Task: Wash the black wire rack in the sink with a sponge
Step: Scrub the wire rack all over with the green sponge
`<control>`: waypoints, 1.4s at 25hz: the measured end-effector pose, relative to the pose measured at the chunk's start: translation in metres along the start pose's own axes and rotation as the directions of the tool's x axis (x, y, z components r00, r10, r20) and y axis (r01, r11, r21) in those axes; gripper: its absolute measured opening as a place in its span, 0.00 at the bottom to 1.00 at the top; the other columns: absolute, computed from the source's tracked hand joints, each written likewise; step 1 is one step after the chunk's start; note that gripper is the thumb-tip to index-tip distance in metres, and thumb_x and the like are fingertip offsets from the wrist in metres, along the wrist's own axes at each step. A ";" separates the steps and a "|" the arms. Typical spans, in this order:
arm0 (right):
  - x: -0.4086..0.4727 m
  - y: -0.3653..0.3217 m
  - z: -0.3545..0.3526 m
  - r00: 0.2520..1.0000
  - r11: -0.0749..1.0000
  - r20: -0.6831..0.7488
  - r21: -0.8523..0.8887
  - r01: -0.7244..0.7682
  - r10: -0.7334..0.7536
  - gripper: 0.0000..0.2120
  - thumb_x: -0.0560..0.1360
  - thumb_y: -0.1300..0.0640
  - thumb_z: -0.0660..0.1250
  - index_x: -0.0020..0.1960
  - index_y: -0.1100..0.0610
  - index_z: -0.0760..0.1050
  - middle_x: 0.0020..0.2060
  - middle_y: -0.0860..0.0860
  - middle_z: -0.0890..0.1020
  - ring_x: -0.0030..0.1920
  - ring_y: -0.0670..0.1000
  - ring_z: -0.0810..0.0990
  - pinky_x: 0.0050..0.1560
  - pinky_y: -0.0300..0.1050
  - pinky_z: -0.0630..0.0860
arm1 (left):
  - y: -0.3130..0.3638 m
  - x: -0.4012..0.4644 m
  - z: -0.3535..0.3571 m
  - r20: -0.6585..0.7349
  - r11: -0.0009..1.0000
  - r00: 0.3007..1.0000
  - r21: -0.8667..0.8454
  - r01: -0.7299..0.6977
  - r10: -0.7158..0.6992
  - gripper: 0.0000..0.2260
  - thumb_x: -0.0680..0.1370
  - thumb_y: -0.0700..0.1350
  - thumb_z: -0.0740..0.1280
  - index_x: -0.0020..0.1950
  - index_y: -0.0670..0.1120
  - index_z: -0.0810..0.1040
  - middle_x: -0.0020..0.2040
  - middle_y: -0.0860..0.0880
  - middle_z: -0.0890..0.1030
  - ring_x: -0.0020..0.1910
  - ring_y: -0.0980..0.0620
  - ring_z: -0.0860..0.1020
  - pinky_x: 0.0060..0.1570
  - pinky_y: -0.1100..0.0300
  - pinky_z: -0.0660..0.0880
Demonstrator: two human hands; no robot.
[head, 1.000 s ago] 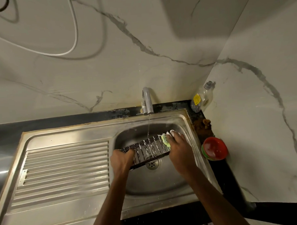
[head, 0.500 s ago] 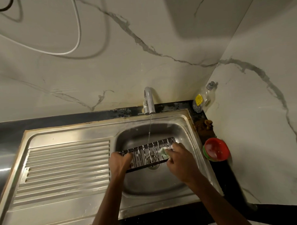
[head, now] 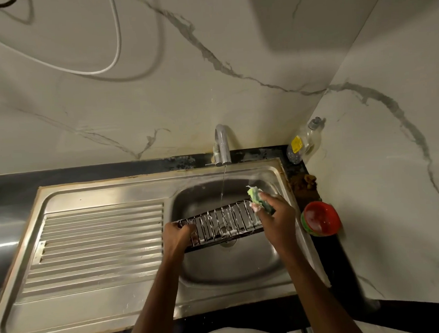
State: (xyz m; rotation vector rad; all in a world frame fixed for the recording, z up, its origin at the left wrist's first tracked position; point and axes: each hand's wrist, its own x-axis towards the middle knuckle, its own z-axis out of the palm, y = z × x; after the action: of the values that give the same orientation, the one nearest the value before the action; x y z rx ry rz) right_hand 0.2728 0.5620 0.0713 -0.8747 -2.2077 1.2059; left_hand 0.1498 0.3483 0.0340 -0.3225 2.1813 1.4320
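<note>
The black wire rack (head: pixel 222 223) lies across the steel sink basin (head: pixel 232 264), its wires streaked with white foam. My left hand (head: pixel 178 236) grips the rack's left end. My right hand (head: pixel 276 218) holds a green and yellow sponge (head: pixel 256 196) at the rack's right end, with foam on the fingers. A thin stream of water falls from the tap (head: pixel 222 146) onto the rack's middle.
A ribbed steel drainboard (head: pixel 96 244) fills the left side. A clear soap bottle (head: pixel 304 141) stands in the back right corner, with a brown scrubber (head: pixel 303 182) and stacked red and green bowls (head: pixel 320 218) along the right counter. Marble walls close in behind and at right.
My right hand has moved the sponge from the rack's middle right back up to its far right end. My left hand keeps its hold on the left end.
</note>
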 end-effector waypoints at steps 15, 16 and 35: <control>0.030 -0.048 0.007 0.886 0.766 0.118 0.461 -0.449 0.448 0.14 0.75 0.68 0.70 0.59 0.59 0.82 0.46 0.56 0.86 0.36 0.50 0.83 0.29 0.50 0.82 | 0.035 -0.024 0.036 0.429 0.998 0.902 0.061 0.016 -0.041 0.29 0.73 0.59 0.73 0.67 0.43 0.75 0.67 0.44 0.76 0.59 0.50 0.76 0.52 0.56 0.72; 0.028 -0.053 0.009 0.896 0.784 0.110 0.447 -0.431 0.430 0.13 0.76 0.67 0.70 0.58 0.57 0.82 0.46 0.55 0.86 0.39 0.52 0.84 0.32 0.53 0.83 | 0.038 -0.026 0.044 0.452 0.996 0.890 0.084 0.031 -0.066 0.42 0.68 0.65 0.76 0.74 0.44 0.69 0.73 0.44 0.72 0.65 0.47 0.74 0.57 0.53 0.72; 0.004 -0.029 0.017 0.991 0.871 -0.082 -0.489 0.052 -0.105 0.16 0.75 0.66 0.69 0.62 0.58 0.81 0.58 0.61 0.78 0.57 0.61 0.75 0.54 0.56 0.79 | 0.020 -0.022 0.064 0.286 0.995 0.954 0.071 0.076 -0.093 0.11 0.73 0.43 0.65 0.45 0.36 0.81 0.43 0.38 0.83 0.40 0.43 0.84 0.35 0.46 0.85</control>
State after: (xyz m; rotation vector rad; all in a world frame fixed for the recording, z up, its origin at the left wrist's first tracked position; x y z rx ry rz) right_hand 0.2498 0.5434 0.0881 -0.9957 -2.4713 0.5458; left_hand 0.1772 0.4132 0.0411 -0.1702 1.9441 1.2768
